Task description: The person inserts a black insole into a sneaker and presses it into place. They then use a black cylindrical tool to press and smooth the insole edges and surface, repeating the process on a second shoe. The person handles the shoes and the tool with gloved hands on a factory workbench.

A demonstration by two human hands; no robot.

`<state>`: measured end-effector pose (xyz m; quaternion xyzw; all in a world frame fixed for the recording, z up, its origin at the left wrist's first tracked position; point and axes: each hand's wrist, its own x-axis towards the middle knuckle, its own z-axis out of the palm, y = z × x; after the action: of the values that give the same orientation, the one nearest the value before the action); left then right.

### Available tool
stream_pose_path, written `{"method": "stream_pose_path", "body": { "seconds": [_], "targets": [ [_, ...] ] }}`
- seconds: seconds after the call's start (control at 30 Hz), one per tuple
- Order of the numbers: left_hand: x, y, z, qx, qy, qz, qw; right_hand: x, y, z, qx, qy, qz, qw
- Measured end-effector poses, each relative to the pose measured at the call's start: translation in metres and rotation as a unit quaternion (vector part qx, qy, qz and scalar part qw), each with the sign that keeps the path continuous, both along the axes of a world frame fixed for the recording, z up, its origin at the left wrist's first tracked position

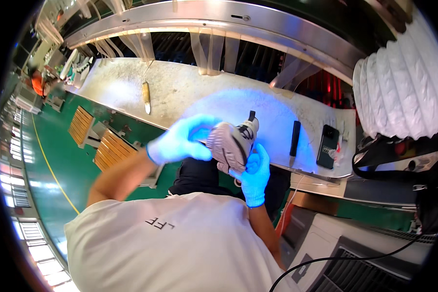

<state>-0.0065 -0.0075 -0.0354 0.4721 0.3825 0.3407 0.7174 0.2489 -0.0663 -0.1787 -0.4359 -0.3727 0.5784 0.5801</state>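
Note:
A pale grey sneaker with dark details is held tilted above the near edge of the workbench, its ridged sole facing me. My gloved left hand curves its fingers and thumb around the sneaker's left side, with a gap at the palm. Gripping the lower right side is my gloved right hand, thumb up along the sneaker's edge. Blue light falls on both gloves and the bench around them.
On the workbench lie a yellow-handled knife, a black-handled tool and a phone. A white ribbed duct hangs at right. Clear strips hang behind the bench. Wooden slatted platforms stand left; a person in orange is far left.

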Motion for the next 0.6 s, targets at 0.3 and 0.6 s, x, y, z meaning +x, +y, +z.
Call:
{"method": "stream_pose_path", "body": {
  "seconds": [0.3, 0.6],
  "targets": [
    [0.088, -0.065, -0.108, -0.002, -0.115, 0.216, 0.97, 0.002, -0.009, 0.0, -0.062, 0.072, -0.035, 0.995],
    [0.071, -0.037, -0.107, 0.14, 0.179, 0.069, 0.971, 0.042, -0.001, 0.145, 0.17, -0.185, -0.042, 0.967]
  ]
}}
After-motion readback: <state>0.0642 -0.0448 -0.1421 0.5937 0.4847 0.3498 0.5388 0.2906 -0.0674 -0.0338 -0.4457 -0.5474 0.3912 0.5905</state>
